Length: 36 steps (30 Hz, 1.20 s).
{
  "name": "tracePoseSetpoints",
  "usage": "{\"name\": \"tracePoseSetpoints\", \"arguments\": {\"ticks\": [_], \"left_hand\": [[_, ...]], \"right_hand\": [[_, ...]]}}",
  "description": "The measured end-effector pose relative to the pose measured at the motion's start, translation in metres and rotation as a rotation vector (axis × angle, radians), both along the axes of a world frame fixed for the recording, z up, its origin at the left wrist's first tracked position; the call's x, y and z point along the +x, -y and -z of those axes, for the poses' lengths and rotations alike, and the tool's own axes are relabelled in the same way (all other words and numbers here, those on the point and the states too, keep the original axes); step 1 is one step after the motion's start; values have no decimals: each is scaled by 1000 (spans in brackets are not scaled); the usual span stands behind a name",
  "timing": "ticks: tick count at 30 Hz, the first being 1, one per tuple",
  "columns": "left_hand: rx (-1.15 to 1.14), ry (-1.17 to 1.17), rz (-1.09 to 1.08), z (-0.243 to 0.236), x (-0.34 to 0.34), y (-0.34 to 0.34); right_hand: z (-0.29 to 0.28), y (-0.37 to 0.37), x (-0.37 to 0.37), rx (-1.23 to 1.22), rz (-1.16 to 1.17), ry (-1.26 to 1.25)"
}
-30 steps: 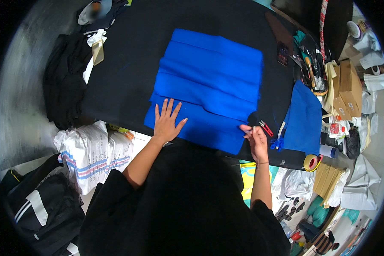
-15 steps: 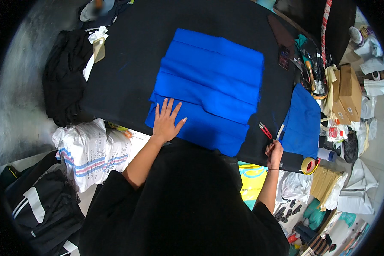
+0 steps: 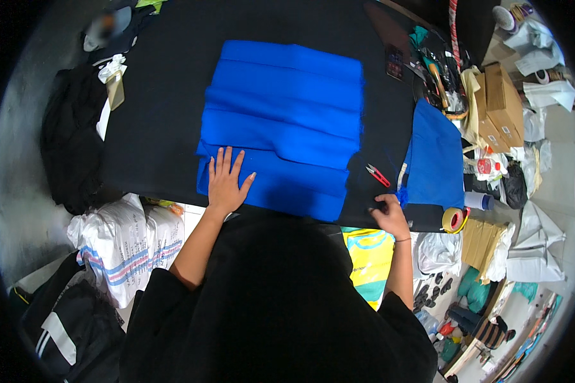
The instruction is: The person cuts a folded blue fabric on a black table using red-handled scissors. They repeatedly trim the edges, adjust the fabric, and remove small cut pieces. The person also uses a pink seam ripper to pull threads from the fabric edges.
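A blue cloth (image 3: 284, 112) lies in several wide folds across the black table. My left hand (image 3: 227, 185) rests flat on its near left corner, fingers spread. At the table's near edge, to the right of the cloth, is my right hand (image 3: 391, 216), its thumb and forefinger apart and nothing visible between them. Just beyond it are red-handled thread snips (image 3: 378, 175), lying on the table. A small tangle of blue thread (image 3: 402, 195) sits beside that hand, under the end of a whitish strip (image 3: 402, 173). Next to the strip lies a second blue cloth piece (image 3: 436, 156).
On the right edge are a tape roll (image 3: 452, 219) and a thread cone (image 3: 479, 201). A phone (image 3: 394, 62) and a basket of tools (image 3: 437, 86) are farther back. Black cloth (image 3: 73, 137) hangs at the left, above a white sack (image 3: 115, 246).
The whole view has shifted, so the table appears farther left. My right hand's fingers have parted and drawn back from the whitish strip, uncovering the blue thread. My left hand stays on the cloth.
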<state>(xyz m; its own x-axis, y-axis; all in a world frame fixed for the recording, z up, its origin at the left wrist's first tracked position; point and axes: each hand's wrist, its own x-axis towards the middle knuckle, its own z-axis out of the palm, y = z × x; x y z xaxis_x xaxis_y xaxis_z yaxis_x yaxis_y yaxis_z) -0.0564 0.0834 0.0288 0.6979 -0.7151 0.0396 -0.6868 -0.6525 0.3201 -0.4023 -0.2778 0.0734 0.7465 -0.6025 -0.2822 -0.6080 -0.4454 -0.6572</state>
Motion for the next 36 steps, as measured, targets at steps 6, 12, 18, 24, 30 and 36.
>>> {"name": "tracePoseSetpoints", "arguments": {"ticks": [6, 12, 18, 24, 30, 36], "left_hand": [[-13, 23, 5, -6, -3, 6], [-60, 24, 14, -2, -1, 4], [-16, -12, 16, 0, 3, -2], [-270, -13, -4, -4, 13, -17], [-354, 184, -256, -15, 41, -36], [-298, 150, -226, -11, 51, -39]], "right_hand": [[-25, -22, 39, -136, -279, -6], [-2, -60, 95, 805, 245, 635], [52, -45, 84, 430, 212, 409], [6, -79, 109, -61, -137, 101], [25, -87, 110, -385, -275, 123], [32, -87, 109, -420, -281, 136]]}}
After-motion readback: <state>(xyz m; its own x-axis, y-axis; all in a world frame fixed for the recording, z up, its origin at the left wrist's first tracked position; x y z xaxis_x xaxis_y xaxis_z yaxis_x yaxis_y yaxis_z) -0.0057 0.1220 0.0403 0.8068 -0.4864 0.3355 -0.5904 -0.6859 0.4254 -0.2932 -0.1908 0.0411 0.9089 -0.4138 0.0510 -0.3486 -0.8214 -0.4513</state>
